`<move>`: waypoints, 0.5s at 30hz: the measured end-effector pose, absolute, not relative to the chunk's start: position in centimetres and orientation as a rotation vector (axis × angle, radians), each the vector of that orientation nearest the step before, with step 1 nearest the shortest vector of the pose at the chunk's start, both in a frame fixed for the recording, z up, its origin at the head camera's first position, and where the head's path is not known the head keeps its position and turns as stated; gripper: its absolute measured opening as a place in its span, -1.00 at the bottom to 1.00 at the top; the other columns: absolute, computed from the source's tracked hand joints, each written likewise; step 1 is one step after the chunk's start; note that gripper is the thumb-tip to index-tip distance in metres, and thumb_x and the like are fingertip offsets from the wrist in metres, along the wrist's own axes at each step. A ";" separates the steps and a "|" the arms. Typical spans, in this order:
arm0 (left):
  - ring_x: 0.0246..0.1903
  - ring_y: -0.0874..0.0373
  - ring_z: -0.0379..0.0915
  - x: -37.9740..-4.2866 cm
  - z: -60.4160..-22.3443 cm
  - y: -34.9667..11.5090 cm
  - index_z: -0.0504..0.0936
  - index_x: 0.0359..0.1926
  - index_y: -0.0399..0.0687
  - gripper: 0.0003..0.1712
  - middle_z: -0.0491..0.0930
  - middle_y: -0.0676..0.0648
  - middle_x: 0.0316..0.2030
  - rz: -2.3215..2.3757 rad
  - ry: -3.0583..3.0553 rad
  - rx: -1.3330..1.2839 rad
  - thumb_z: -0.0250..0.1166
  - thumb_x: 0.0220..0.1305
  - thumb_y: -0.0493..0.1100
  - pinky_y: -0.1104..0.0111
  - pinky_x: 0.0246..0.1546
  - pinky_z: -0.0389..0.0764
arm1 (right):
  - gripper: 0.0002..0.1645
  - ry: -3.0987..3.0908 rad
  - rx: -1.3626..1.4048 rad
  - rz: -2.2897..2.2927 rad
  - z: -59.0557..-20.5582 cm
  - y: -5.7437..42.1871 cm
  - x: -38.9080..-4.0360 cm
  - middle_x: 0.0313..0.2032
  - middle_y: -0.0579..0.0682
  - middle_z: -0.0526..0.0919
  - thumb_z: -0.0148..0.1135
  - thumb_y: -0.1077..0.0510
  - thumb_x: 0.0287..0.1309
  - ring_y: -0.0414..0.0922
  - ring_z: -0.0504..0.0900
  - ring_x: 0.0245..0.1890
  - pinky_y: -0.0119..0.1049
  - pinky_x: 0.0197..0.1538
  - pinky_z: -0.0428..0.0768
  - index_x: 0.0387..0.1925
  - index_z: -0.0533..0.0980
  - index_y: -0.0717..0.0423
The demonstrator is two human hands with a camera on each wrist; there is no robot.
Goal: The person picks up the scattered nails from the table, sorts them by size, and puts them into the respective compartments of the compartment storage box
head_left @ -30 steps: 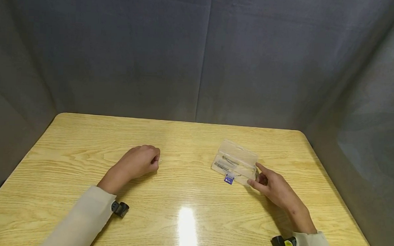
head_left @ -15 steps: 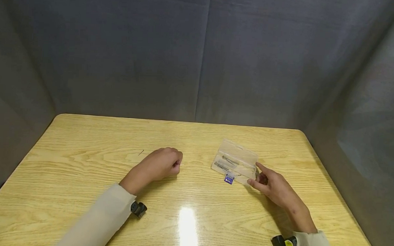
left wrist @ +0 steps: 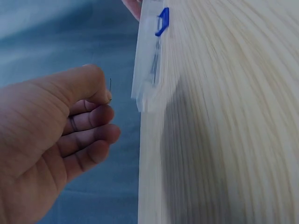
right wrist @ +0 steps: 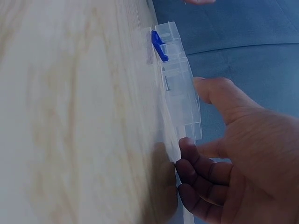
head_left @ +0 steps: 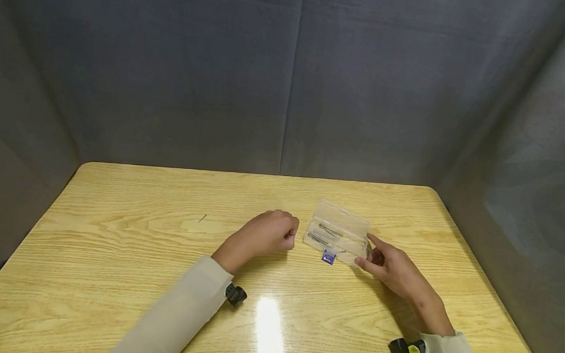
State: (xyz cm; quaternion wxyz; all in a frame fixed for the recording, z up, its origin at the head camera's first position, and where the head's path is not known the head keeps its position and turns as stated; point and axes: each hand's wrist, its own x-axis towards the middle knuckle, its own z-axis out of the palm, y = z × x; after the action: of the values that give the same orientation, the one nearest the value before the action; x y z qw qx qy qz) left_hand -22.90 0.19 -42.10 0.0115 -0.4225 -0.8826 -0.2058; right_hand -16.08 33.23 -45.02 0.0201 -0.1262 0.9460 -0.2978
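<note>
My left hand (head_left: pixel 268 231) pinches a thin metal nail (left wrist: pixel 110 87) between thumb and forefinger, its other fingers curled; in the head view the nail is hidden by the hand. Just right of that hand lies a clear plastic box (head_left: pixel 340 220) with its lid open and a blue latch (head_left: pixel 328 257) at its front edge. Several nails (head_left: pixel 318 239) lie in the box's compartments. At the box's right end my right hand (head_left: pixel 396 269) holds it, thumb at the front corner and forefinger at the back.
Another nail (head_left: pixel 202 218) lies alone on the wooden table (head_left: pixel 136 218), left of my left hand. Dark grey cloth (head_left: pixel 196 90) hangs behind the table and along both sides. A black wrist camera (head_left: pixel 235 295) sits at my left cuff.
My left hand has moved right across the table with the nail, up near the box's left end. The lone nail behind it has come into view. The right hand and box stay still.
</note>
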 end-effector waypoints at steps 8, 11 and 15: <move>-0.55 0.25 -0.03 -23.3 -42.1 3.0 0.25 -0.60 0.06 -0.62 0.07 0.10 -0.59 -0.624 -2.724 -1.359 0.16 0.13 -0.44 0.40 -0.49 0.05 | -0.01 2.941 -0.394 -0.930 -45.1 33.3 -16.0 -0.33 -0.07 0.52 0.35 -0.12 0.35 -0.16 0.42 -0.41 -0.31 -0.39 0.40 0.48 0.18 0.46; -0.55 0.26 -0.01 -23.3 -42.0 3.9 0.27 -0.60 0.06 -0.63 0.10 0.10 -0.59 -0.604 -2.719 -1.370 0.17 0.14 -0.42 0.41 -0.51 0.06 | -0.01 2.940 -0.397 -0.931 -45.1 33.3 -16.0 -0.33 -0.07 0.53 0.35 -0.11 0.36 -0.16 0.43 -0.41 -0.31 -0.39 0.42 0.48 0.18 0.47; -0.56 0.27 0.08 -23.2 -42.0 5.3 0.34 -0.60 0.07 -0.66 0.20 0.11 -0.59 -0.547 -2.726 -1.382 0.20 0.14 -0.40 0.43 -0.54 0.11 | -0.03 2.944 -0.412 -0.942 -45.1 33.4 -16.1 -0.33 -0.06 0.56 0.36 -0.07 0.36 -0.15 0.45 -0.41 -0.32 -0.38 0.45 0.46 0.19 0.49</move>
State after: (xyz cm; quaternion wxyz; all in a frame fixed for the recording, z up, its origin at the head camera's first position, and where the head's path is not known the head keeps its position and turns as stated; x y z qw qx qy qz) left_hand -23.24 5.30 -42.05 0.0182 -0.4449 -0.8779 -0.1763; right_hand -16.08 33.38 -45.07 0.0116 -0.1321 0.9440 -0.3021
